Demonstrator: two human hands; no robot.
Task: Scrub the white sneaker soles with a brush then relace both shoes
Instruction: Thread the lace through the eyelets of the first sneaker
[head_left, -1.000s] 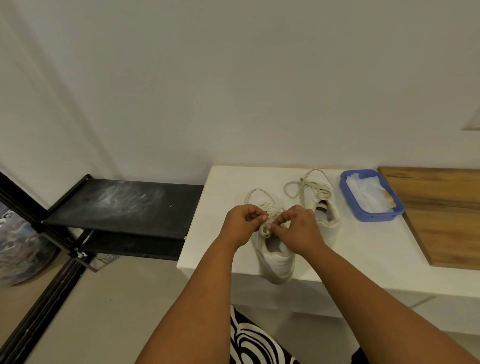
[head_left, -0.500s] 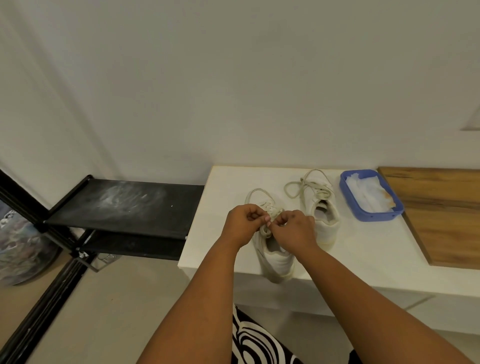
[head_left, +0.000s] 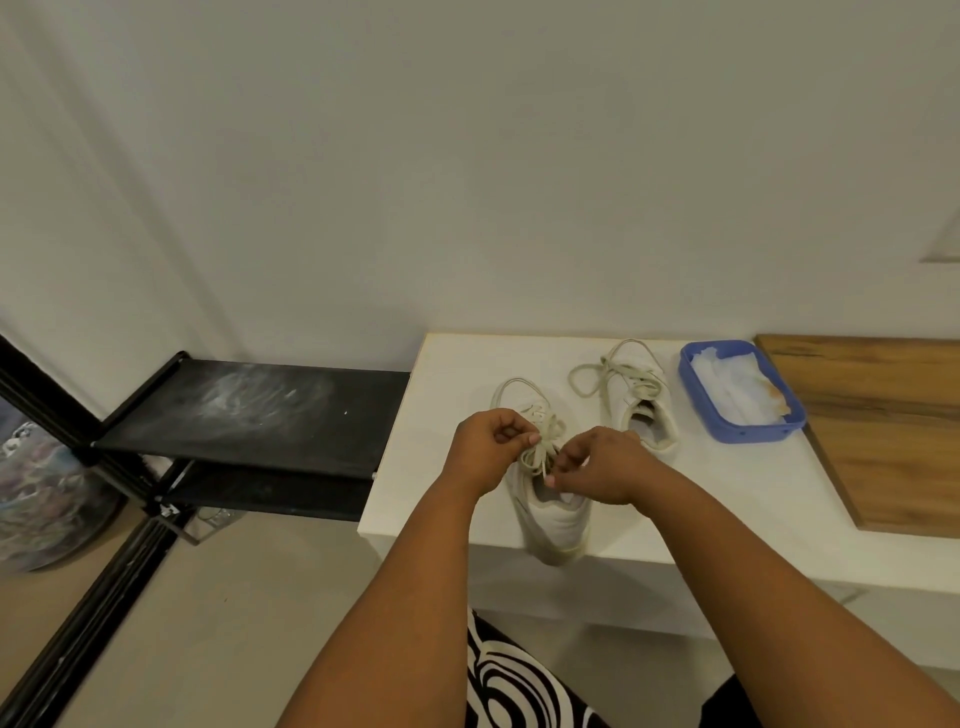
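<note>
Sneakers, two of them, sit at centre frame on the white bench. Near sneaker runs lengthwise toward the wall, heel overhanging the front edge; its toe is hidden behind two hands. Left hand and right hand each pinch its lace. Far sneaker lies up right, laces loose, beside one blue tray.
</note>
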